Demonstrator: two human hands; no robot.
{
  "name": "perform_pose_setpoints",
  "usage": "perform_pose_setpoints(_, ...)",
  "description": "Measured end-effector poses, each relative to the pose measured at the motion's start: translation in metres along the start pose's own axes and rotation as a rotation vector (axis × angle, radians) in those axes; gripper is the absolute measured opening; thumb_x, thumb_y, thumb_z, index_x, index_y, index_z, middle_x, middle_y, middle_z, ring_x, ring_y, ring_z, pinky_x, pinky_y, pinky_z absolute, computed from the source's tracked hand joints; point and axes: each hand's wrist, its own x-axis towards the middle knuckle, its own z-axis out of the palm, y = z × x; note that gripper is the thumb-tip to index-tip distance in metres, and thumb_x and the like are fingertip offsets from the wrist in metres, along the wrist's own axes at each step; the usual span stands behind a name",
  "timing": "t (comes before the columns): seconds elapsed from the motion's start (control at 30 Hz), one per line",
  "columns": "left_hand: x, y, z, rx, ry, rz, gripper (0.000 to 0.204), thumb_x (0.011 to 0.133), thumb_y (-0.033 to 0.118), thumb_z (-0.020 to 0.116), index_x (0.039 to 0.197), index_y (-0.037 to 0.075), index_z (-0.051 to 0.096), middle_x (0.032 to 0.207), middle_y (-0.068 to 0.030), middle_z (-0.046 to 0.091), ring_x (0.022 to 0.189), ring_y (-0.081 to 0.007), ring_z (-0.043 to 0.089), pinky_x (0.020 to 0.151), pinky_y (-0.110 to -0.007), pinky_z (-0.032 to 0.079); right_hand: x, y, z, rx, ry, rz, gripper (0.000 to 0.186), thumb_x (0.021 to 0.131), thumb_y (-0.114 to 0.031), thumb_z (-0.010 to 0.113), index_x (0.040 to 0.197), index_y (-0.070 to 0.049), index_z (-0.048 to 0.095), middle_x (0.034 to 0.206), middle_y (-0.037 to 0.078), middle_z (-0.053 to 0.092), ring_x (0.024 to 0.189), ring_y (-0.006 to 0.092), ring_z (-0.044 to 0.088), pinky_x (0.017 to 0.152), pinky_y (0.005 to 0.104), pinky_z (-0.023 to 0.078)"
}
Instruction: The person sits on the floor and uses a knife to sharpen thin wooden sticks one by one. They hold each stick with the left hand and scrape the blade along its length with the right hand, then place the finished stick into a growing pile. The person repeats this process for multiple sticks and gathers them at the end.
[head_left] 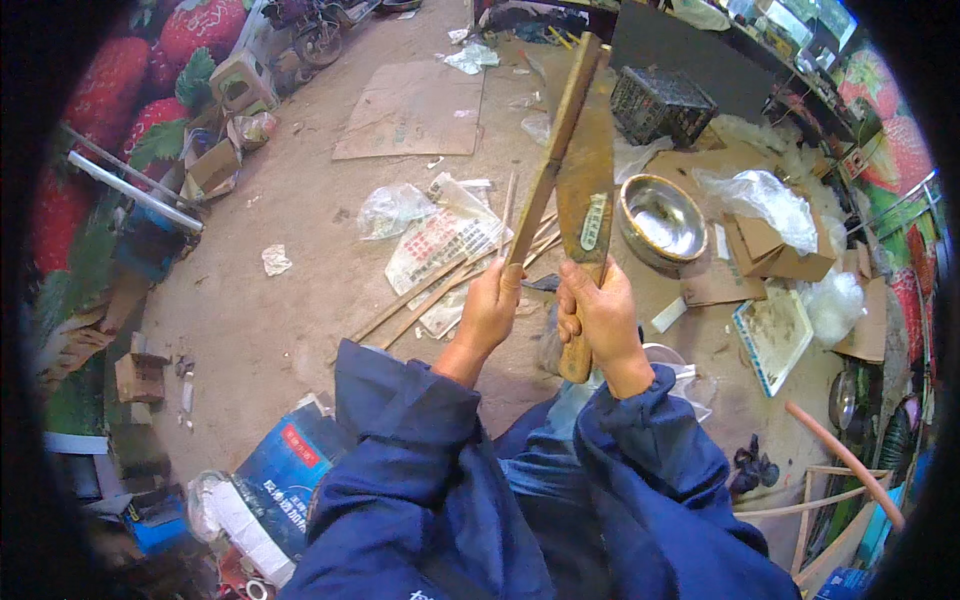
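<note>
My left hand grips the lower end of a long wooden strip that rises up and to the right. My right hand is closed on the wooden handle of a broad, rusty cleaver, blade pointing up. The blade lies against the strip's right side. Both forearms wear dark blue sleeves and come in from the lower edge. More thin wooden strips lie on the dirt floor just beyond my hands.
A steel bowl sits on the ground to the right, near cardboard pieces and plastic bags. A flat cardboard sheet lies ahead, a black crate at the back, a printed sack at lower left.
</note>
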Motion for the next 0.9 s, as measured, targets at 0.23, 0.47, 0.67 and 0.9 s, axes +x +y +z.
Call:
perform_pose_setpoints(0.23,0.006,0.065,0.036,-0.298,-0.182,-0.098,0.042,0.107,0.042,0.044,0.098,0.004,0.060,0.070,0.0001,0.059,0.058,-0.0078,0.048,0.053,-0.026,0.039,0.002,-0.023,-0.013,0.124,0.077,-0.190,0.020,0.097,-0.019,0.066,0.098,-0.005,0.052,0.063,0.002,0.052,0.040,0.0099,0.047,0.037,0.0271,0.040)
perform_pose_setpoints(0.47,0.015,0.059,0.030,0.004,-0.126,0.140,0.038,0.106,0.038,0.046,0.099,0.004,0.061,0.072,-0.0100,0.063,0.061,-0.0209,0.058,0.060,-0.034,0.047,0.003,-0.035,-0.021,0.098,-0.004,-0.151,0.022,0.099,-0.024,0.064,0.097,-0.008,0.050,0.064,0.002,0.052,0.043,0.0092,0.047,0.037,0.0254,0.039)
perform_pose_setpoints(0.67,0.097,0.079,-0.108,0.713,-0.194,0.335,0.029,0.101,0.031,0.054,0.098,0.004,0.064,0.075,-0.0206,0.060,0.068,-0.0373,0.058,0.063,-0.042,0.048,-0.039,-0.149,-0.088,0.354,-0.076,0.385,0.014,0.103,-0.026,0.050,0.105,-0.013,0.049,0.071,0.001,0.052,0.042,0.0042,0.041,0.037,0.0221,0.039)
perform_pose_setpoints(0.9,0.079,0.125,-0.053,0.368,-0.177,0.348,0.031,0.102,0.029,0.051,0.092,0.003,0.064,0.069,-0.0121,0.057,0.062,-0.0239,0.053,0.060,-0.036,0.045,-0.042,-0.109,-0.062,0.257,-0.195,-0.200,0.021,0.101,-0.019,0.055,0.117,-0.010,0.046,0.074,0.005,0.050,0.043,0.0085,0.043,0.039,0.0264,0.042)
